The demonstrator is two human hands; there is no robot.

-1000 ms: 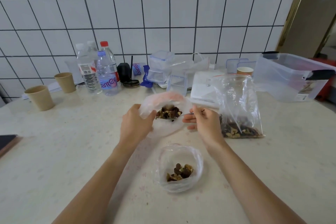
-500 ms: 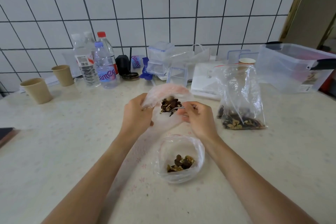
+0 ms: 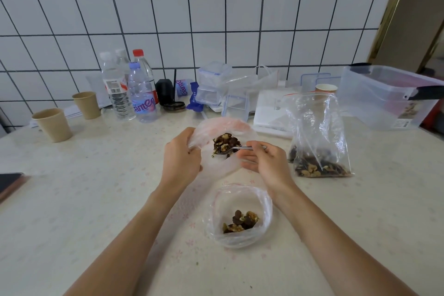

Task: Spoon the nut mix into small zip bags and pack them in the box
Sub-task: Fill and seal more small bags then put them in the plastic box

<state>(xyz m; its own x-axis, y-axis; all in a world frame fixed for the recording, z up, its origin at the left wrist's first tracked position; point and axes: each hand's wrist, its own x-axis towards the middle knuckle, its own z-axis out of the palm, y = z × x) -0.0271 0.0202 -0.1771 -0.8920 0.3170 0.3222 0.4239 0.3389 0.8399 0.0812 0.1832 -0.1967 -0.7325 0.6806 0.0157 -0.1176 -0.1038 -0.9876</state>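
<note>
Held bag: small clear zip bag with a pink seal strip (image 3: 222,138), lifted off the table, mouth gaping toward the camera.
Left hand: the left hand (image 3: 180,158) grips the bag's left rim, fingers curled round the plastic.
Right hand: the right hand (image 3: 264,160) pinches the handle of a small metal spoon (image 3: 236,148) between thumb and fingers.
Spoon load: a heap of brown walnut-and-dark-nut mix (image 3: 224,143), now inside the bag's mouth (a second ago it sat just at the opening).
Change: the spoon has advanced into the bag and begun to tilt; a few pieces appear to be sliding off.
Meaning: this scoop is probably about to drop, so the second bag is only starting to fill.
Filled bag: a second small clear zip bag (image 3: 240,216), open on the table near the wrists, holding a small portion.
Supply: large clear bag of nut mix (image 3: 317,149), standing right of the hands.
Box: translucent plastic storage box (image 3: 389,96), far right; contents unclear.
</note>
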